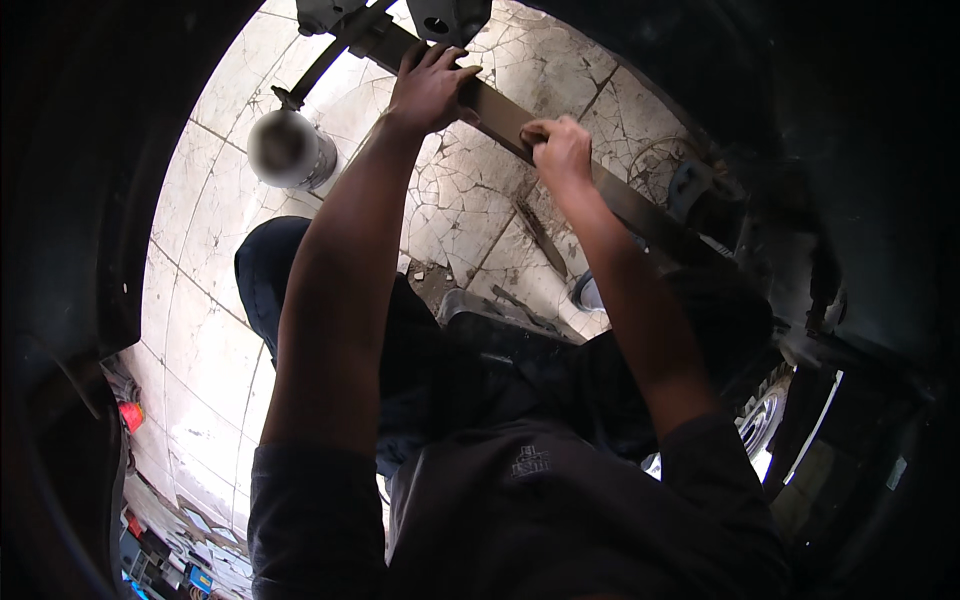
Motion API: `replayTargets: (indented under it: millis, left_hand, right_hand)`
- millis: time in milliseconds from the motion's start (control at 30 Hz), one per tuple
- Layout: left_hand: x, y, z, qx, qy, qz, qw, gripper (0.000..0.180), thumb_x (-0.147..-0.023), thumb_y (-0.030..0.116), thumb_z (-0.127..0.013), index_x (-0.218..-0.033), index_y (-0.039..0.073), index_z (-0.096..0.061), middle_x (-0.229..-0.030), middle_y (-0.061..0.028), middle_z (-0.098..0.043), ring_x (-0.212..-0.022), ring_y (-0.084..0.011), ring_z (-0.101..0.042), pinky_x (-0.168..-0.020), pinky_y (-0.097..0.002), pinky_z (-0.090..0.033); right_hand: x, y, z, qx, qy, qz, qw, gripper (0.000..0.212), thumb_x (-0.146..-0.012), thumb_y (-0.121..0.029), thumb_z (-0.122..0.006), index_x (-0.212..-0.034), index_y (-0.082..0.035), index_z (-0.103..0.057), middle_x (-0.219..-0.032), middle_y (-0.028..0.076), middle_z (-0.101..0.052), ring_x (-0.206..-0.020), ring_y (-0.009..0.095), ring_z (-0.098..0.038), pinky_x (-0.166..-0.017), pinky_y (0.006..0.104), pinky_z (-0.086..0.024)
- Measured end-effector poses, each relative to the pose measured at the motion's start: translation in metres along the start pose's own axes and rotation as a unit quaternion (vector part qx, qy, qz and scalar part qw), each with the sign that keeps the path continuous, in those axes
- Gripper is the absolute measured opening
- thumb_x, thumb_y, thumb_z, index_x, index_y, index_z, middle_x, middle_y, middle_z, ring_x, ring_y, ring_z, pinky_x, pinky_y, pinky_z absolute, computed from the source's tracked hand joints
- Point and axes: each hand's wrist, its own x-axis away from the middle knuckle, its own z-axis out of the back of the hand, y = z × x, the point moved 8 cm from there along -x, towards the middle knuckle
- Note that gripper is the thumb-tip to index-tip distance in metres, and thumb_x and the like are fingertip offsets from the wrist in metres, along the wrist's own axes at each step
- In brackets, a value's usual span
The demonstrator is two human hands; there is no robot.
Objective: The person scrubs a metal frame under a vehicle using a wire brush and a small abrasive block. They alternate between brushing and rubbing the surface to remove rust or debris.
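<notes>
A long, flat metal bar (503, 112) runs slantwise from the upper left down to the right, above the floor. My left hand (430, 90) lies over its upper part, fingers spread across the surface and the thumb toward the near edge. Farther down the same bar, my right hand (562, 150) is closed, its bent fingers pressed at the bar's edge. Whatever those fingers pinch, if anything, is hidden. At the bar's top end sits a grey metal bracket (455, 18) with a hole in it.
A cylindrical can (322, 160) stands on the cracked tile floor (205, 260) left of my arms. Dark bodywork surrounds the view. Broken debris (432, 275) lies between my legs. A wheel (762, 422) shows at lower right, and a red object (131, 416) at far left.
</notes>
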Motion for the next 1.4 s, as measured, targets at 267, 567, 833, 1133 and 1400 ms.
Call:
replayTargets:
  millis: [267, 567, 833, 1133, 1400]
  left_hand:
    - [0.0, 0.002, 0.001, 0.011, -0.021, 0.004, 1.0, 0.086, -0.07, 0.056, -0.086, -0.146, 0.029, -0.059, -0.156, 0.0003, -0.048, -0.146, -0.0236, -0.042, -0.124, -0.0543, -0.022]
    - [-0.003, 0.007, 0.005, -0.005, -0.026, 0.009, 1.0, 0.088, -0.069, 0.057, -0.086, -0.148, 0.03, -0.057, -0.158, -0.0001, -0.046, -0.148, -0.024, -0.041, -0.124, -0.0555, -0.021]
    - [-0.007, 0.007, 0.002, 0.003, -0.006, -0.007, 1.0, 0.088, -0.068, 0.059, -0.085, -0.147, 0.03, -0.058, -0.157, 0.0008, -0.047, -0.145, -0.0228, -0.043, -0.123, -0.054, -0.022]
    - [-0.005, 0.006, 0.004, 0.003, -0.004, -0.003, 1.0, 0.088, -0.068, 0.058, -0.086, -0.147, 0.029, -0.058, -0.157, -0.0002, -0.048, -0.145, -0.0231, -0.043, -0.123, -0.0535, -0.021]
    - [-0.001, -0.001, 0.0, 0.003, -0.012, 0.004, 1.0, 0.088, -0.069, 0.056, -0.086, -0.147, 0.028, -0.058, -0.156, -0.0008, -0.049, -0.146, -0.0232, -0.042, -0.123, -0.0534, -0.022]
  right_hand:
    - [0.018, 0.004, -0.008, -0.005, -0.024, -0.045, 0.999, 0.017, -0.084, -0.005, -0.071, -0.093, -0.014, -0.083, -0.09, 0.019, -0.069, -0.089, 0.037, -0.069, -0.084, 0.0453, -0.056]
    - [-0.006, 0.01, -0.011, 0.03, -0.006, -0.031, 0.999, 0.015, -0.086, -0.008, -0.071, -0.093, -0.012, -0.083, -0.09, 0.02, -0.069, -0.089, 0.039, -0.069, -0.084, 0.0455, -0.056]
    - [-0.018, 0.008, -0.002, 0.032, 0.042, -0.026, 0.998, 0.011, -0.085, -0.009, -0.074, -0.09, -0.013, -0.083, -0.089, 0.02, -0.069, -0.089, 0.038, -0.068, -0.083, 0.045, -0.055]
    - [-0.016, 0.012, -0.003, 0.05, 0.033, -0.015, 0.998, 0.013, -0.086, -0.011, -0.074, -0.093, -0.016, -0.084, -0.093, 0.018, -0.07, -0.091, 0.037, -0.069, -0.084, 0.0452, -0.056]
    - [-0.004, 0.002, -0.012, 0.053, -0.009, -0.022, 0.998, 0.014, -0.087, -0.01, -0.071, -0.092, -0.016, -0.084, -0.093, 0.018, -0.07, -0.092, 0.037, -0.069, -0.083, 0.0444, -0.057]
